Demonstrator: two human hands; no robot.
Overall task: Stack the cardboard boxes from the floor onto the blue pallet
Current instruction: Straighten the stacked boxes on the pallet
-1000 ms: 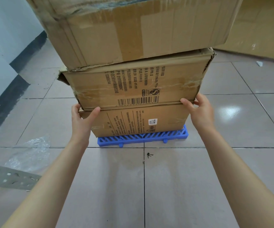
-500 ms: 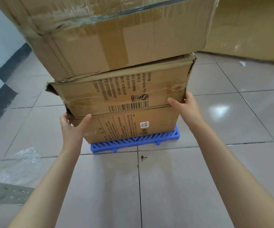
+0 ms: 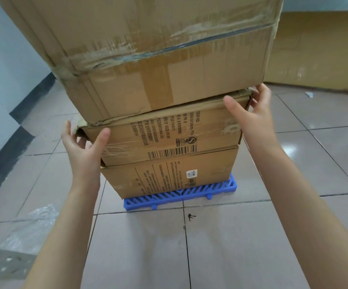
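Cardboard boxes [image 3: 168,138] overhang the blue pallet [image 3: 181,193]; both hands' fingers [image 3: 260,94] spread wide at corners, a shove could topple them.

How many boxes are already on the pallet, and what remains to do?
Done: three boxes stand stacked on the blue pallet. In hand: the left hand and right hand flank the middle box, seemingly straightening it. Left: no other loose box shows on the floor.

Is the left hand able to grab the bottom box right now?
Probably yes. The left hand is at the middle box's corner, directly above the bottom box's bare left edge, with nothing in between.
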